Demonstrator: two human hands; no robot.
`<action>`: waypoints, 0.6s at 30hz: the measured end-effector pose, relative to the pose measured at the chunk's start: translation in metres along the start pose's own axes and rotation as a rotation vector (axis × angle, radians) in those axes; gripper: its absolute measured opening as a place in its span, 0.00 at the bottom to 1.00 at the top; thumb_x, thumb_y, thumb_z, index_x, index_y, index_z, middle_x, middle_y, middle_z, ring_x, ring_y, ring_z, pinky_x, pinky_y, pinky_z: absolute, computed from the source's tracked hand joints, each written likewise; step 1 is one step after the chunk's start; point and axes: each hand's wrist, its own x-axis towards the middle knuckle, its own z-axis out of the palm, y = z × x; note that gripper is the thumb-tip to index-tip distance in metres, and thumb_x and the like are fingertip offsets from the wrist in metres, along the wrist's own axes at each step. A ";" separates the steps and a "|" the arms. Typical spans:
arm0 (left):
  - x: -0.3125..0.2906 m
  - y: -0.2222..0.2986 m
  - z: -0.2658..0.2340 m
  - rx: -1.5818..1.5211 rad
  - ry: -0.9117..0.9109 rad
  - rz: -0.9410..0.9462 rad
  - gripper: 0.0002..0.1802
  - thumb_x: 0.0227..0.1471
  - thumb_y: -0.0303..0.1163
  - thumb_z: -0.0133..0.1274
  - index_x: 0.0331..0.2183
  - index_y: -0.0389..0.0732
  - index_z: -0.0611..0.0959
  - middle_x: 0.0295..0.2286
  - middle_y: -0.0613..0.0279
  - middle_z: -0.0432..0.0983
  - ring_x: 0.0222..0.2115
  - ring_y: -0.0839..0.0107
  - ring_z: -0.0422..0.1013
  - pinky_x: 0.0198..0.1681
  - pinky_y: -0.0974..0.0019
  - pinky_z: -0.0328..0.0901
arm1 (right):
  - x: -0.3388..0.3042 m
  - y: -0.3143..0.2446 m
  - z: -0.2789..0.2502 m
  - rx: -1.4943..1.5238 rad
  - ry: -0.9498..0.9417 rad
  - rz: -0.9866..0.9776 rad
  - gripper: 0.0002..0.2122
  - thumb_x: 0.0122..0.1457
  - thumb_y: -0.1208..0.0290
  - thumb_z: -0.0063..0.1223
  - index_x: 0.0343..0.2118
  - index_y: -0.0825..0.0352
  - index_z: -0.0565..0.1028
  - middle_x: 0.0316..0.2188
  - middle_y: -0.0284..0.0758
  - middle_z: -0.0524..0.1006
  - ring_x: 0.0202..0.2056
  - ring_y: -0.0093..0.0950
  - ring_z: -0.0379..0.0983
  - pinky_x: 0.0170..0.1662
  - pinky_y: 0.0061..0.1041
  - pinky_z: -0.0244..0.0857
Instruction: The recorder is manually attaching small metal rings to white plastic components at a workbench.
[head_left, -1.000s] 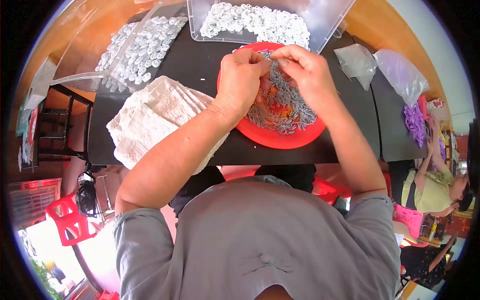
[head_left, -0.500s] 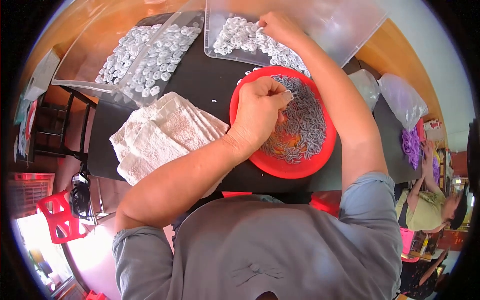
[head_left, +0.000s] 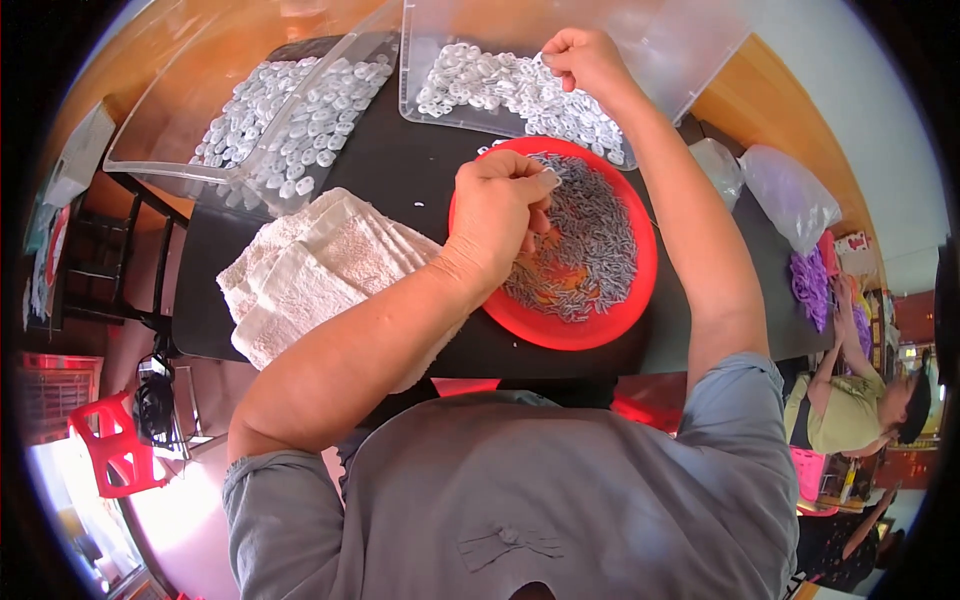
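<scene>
Over the red round basin [head_left: 640, 290], my left hand [head_left: 500, 205] pinches a small white plastic piece [head_left: 551, 178] between thumb and forefinger. Many small grey screw-like pieces [head_left: 600, 235] fill the basin. My right hand [head_left: 590, 70] is raised above the right clear plastic bin [head_left: 690, 60], its fingertips closed on another small white plastic piece [head_left: 539, 61]. Loose white oval pieces [head_left: 480, 80] with holes lie heaped in that bin. Under my left forearm rests a folded cream towel [head_left: 320, 270].
At the far left, another clear bin [head_left: 130, 165] holds more white pieces. Clear plastic bags [head_left: 790, 200] and purple strips [head_left: 810, 285] sit at the table's right end. A person [head_left: 850, 400] works beyond there. A red stool [head_left: 115, 450] stands at the left.
My right hand has lifted out of the heap of white pieces and moved slightly right, now with a piece in its fingertips. The left hand keeps its pinch over the basin.
</scene>
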 end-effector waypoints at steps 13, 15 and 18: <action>0.004 -0.003 0.001 0.005 -0.028 0.018 0.05 0.50 0.26 0.54 0.28 0.33 0.78 0.19 0.63 0.71 0.15 0.75 0.67 0.13 0.75 0.57 | 0.025 0.000 0.029 -0.668 0.014 -0.236 0.10 0.48 0.68 0.52 0.34 0.60 0.79 0.33 0.36 0.80 0.37 0.36 0.76 0.40 0.37 0.67; 0.004 -0.003 -0.001 0.025 -0.024 0.012 0.05 0.50 0.26 0.55 0.28 0.33 0.78 0.19 0.63 0.71 0.15 0.76 0.67 0.13 0.75 0.58 | 0.029 -0.008 0.042 -0.709 -0.030 -0.227 0.10 0.48 0.68 0.52 0.34 0.60 0.79 0.33 0.36 0.80 0.37 0.36 0.76 0.41 0.38 0.67; 0.004 -0.002 0.000 0.014 -0.026 0.012 0.05 0.50 0.26 0.54 0.27 0.33 0.77 0.18 0.64 0.70 0.14 0.77 0.66 0.11 0.75 0.57 | 0.042 0.000 0.051 -0.796 -0.053 -0.237 0.10 0.48 0.68 0.52 0.34 0.60 0.80 0.32 0.37 0.80 0.37 0.37 0.76 0.40 0.38 0.67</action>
